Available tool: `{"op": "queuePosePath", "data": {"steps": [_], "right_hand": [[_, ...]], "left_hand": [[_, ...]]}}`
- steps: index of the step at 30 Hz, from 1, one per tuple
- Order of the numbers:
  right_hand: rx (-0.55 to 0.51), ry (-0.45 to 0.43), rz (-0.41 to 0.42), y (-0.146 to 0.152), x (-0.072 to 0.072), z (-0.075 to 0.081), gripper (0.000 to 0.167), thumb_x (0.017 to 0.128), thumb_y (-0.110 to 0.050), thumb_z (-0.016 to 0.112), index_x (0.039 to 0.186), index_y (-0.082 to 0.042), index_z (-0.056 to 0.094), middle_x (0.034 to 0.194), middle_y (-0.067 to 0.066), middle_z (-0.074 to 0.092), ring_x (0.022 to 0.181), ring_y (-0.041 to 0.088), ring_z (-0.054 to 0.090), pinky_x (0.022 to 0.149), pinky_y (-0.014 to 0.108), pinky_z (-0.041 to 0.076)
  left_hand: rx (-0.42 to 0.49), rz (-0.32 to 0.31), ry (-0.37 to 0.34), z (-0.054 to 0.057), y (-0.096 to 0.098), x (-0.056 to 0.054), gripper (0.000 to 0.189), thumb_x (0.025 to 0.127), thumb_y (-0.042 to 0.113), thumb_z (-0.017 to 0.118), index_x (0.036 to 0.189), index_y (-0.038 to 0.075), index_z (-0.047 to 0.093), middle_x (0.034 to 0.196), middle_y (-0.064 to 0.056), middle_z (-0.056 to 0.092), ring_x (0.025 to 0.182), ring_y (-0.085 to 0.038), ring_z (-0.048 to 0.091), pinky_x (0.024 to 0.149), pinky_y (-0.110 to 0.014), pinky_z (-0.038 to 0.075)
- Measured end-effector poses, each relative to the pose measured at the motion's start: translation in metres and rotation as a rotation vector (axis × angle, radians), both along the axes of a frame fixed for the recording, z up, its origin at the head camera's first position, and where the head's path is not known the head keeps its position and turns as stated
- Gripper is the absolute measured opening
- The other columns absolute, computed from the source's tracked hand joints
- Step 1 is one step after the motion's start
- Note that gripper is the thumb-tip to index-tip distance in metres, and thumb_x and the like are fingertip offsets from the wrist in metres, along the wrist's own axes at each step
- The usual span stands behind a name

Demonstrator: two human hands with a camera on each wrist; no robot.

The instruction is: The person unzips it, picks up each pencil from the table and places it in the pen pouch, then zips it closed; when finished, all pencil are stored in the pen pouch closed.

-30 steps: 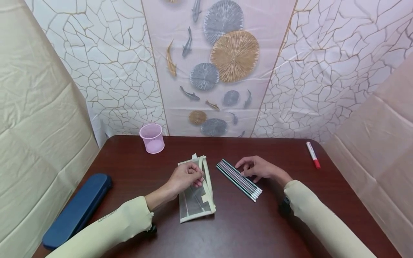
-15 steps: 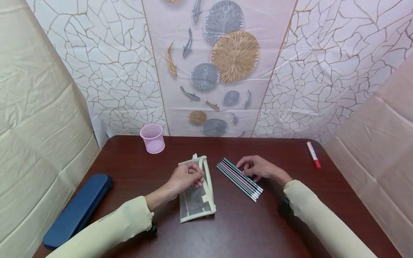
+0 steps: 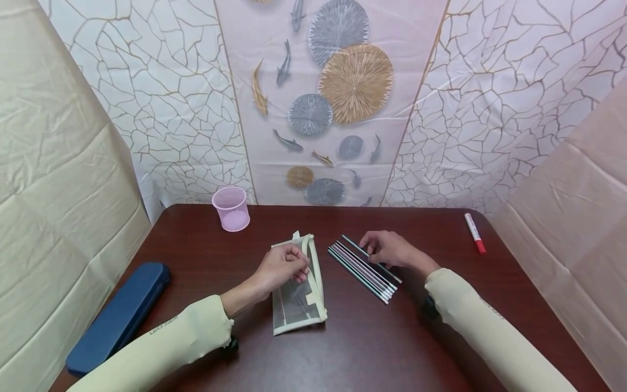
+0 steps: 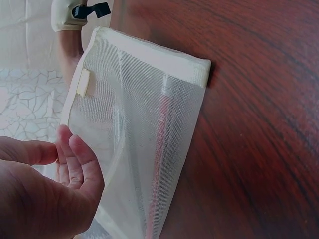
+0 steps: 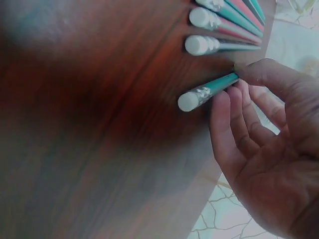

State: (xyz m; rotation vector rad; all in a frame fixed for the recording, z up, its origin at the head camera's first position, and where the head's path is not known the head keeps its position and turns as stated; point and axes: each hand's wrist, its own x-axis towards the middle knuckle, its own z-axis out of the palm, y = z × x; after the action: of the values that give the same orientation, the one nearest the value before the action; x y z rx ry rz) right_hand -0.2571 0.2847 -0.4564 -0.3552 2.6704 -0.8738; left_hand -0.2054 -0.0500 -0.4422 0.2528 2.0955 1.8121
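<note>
A mesh zip pouch (image 3: pixel 294 311) with cream edging stands partly raised in the middle of the table. My left hand (image 3: pixel 284 265) pinches its zipped edge between thumb and fingertips. Through the mesh (image 4: pixel 139 124) a pink pencil (image 4: pixel 160 129) shows inside. To the right, my right hand (image 3: pixel 391 249) pinches a green pencil (image 5: pixel 215 87) with a white eraser. That pencil lies slightly apart from a slanted row of green and pink pencils (image 3: pixel 360 273), their erasers toward me.
A pink mesh cup (image 3: pixel 231 209) stands at the back left. Along the left side lies a long blue case (image 3: pixel 117 318). A white marker with a red cap (image 3: pixel 474 233) rests near the back right corner of the dark wooden table (image 3: pixel 372 354).
My right hand has separated one green pencil from the row, drawing it slightly away to the right. The left hand and pouch stay nearly still.
</note>
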Motion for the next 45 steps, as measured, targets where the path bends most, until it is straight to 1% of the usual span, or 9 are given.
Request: {"op": "queuePosePath", "data": {"steps": [4, 12, 19, 22, 26, 29, 33, 40, 45], "right_hand": [[0.049, 0.016, -0.017, -0.003, -0.001, 0.001, 0.034, 0.09, -0.004, 0.077, 0.121, -0.014, 0.066, 0.099, 0.007, 0.067, 0.068, 0.021, 0.06, 0.053, 0.032, 0.056], [0.179, 0.109, 0.014, -0.009, -0.005, 0.004, 0.035, 0.086, -0.011, 0.083, 0.116, -0.014, 0.065, 0.101, 0.007, 0.073, 0.085, 0.021, 0.064, 0.072, 0.034, 0.057], [0.206, 0.214, 0.025, -0.015, -0.006, 0.019, 0.039, 0.084, -0.016, 0.083, 0.118, -0.015, 0.063, 0.1, 0.004, 0.073, 0.083, 0.019, 0.064, 0.072, 0.036, 0.053], [0.074, 0.219, -0.031, -0.024, -0.001, 0.03, 0.041, 0.083, -0.012, 0.082, 0.118, -0.016, 0.061, 0.098, 0.004, 0.071, 0.073, 0.019, 0.065, 0.064, 0.036, 0.057], [-0.238, 0.156, -0.105, -0.043, 0.008, 0.039, 0.04, 0.086, -0.001, 0.075, 0.12, -0.009, 0.057, 0.097, 0.009, 0.064, 0.067, 0.02, 0.066, 0.055, 0.042, 0.063], [-0.465, 0.094, -0.124, -0.058, 0.016, 0.042, 0.04, 0.088, 0.006, 0.067, 0.124, -0.001, 0.052, 0.097, 0.011, 0.059, 0.075, 0.024, 0.065, 0.059, 0.051, 0.065], [-0.683, 0.002, -0.187, -0.076, 0.025, 0.041, 0.042, 0.088, 0.01, 0.06, 0.127, 0.002, 0.047, 0.099, 0.009, 0.056, 0.078, 0.023, 0.063, 0.066, 0.058, 0.065], [-0.917, -0.111, -0.333, -0.1, 0.04, 0.033, 0.04, 0.092, 0.012, 0.058, 0.128, 0.001, 0.045, 0.1, 0.006, 0.059, 0.082, 0.019, 0.066, 0.072, 0.058, 0.066], [-0.961, -0.162, -0.373, -0.113, 0.049, 0.023, 0.042, 0.091, 0.011, 0.059, 0.129, 0.0, 0.044, 0.101, 0.008, 0.058, 0.082, 0.019, 0.067, 0.071, 0.051, 0.068]], "left_hand": [[-0.004, 0.004, -0.002, 0.0, 0.001, 0.0, 0.01, 0.096, 0.006, 0.067, 0.102, -0.001, 0.062, 0.082, -0.007, 0.077, 0.066, -0.011, 0.071, 0.067, -0.03, 0.065], [-0.005, 0.006, -0.005, -0.001, 0.001, 0.001, 0.008, 0.096, 0.005, 0.066, 0.1, 0.0, 0.062, 0.078, -0.005, 0.075, 0.065, -0.012, 0.071, 0.064, -0.028, 0.064], [0.002, 0.007, -0.013, 0.0, 0.002, -0.002, 0.009, 0.096, 0.006, 0.067, 0.1, 0.0, 0.063, 0.077, -0.005, 0.074, 0.065, -0.012, 0.071, 0.065, -0.028, 0.063], [0.003, 0.005, -0.012, 0.001, 0.003, -0.002, 0.009, 0.095, 0.006, 0.067, 0.1, 0.0, 0.063, 0.077, -0.004, 0.075, 0.065, -0.012, 0.071, 0.066, -0.029, 0.064], [0.002, 0.01, -0.01, 0.0, 0.004, -0.002, 0.01, 0.095, 0.006, 0.067, 0.101, -0.001, 0.063, 0.079, -0.005, 0.075, 0.065, -0.011, 0.071, 0.067, -0.029, 0.064], [-0.004, 0.019, -0.012, -0.001, 0.005, -0.002, 0.01, 0.095, 0.005, 0.066, 0.102, -0.002, 0.063, 0.079, -0.006, 0.075, 0.065, -0.011, 0.071, 0.066, -0.029, 0.064], [-0.011, 0.032, -0.017, -0.002, 0.006, -0.002, 0.01, 0.094, 0.005, 0.066, 0.102, -0.001, 0.064, 0.078, -0.006, 0.076, 0.065, -0.011, 0.071, 0.067, -0.03, 0.065], [0.002, 0.028, -0.006, -0.001, 0.007, -0.002, 0.011, 0.093, 0.004, 0.065, 0.102, -0.002, 0.064, 0.078, -0.007, 0.076, 0.064, -0.011, 0.071, 0.065, -0.029, 0.064], [0.009, 0.023, -0.004, -0.001, 0.008, -0.002, 0.011, 0.093, 0.004, 0.065, 0.102, -0.003, 0.063, 0.077, -0.007, 0.075, 0.064, -0.01, 0.071, 0.064, -0.027, 0.064]]}}
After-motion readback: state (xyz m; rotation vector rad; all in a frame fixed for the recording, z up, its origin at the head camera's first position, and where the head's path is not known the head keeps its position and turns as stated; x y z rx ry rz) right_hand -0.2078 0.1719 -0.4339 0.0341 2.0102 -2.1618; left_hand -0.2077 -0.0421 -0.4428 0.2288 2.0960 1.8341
